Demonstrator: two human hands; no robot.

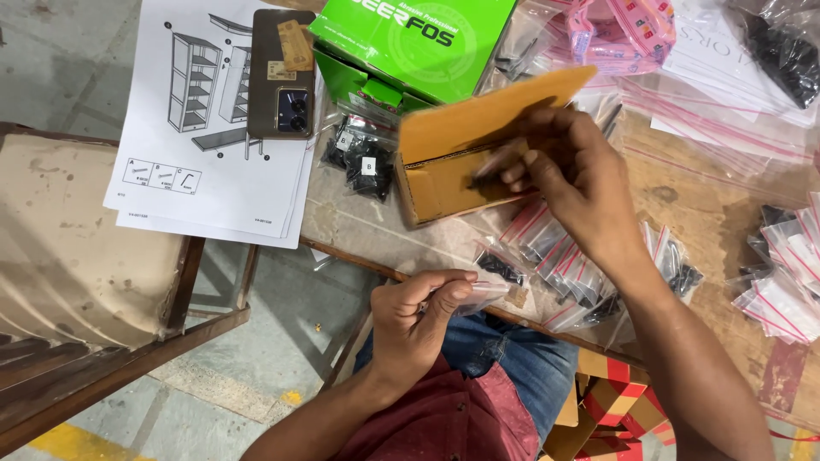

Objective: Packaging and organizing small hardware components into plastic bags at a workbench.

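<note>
We see the left hand (418,320) low near the person's lap, its fingers (448,290) pinched shut on a small clear bag (483,294) at the edge of the surface (683,205). The right hand (568,175) reaches into a small open cardboard box (444,162) lying on the surface, fingers curled in a blur; we cannot tell whether they grip anything. Filled bags (555,256) lie just below the box. A phone (282,72) rests on an instruction sheet (213,171).
</note>
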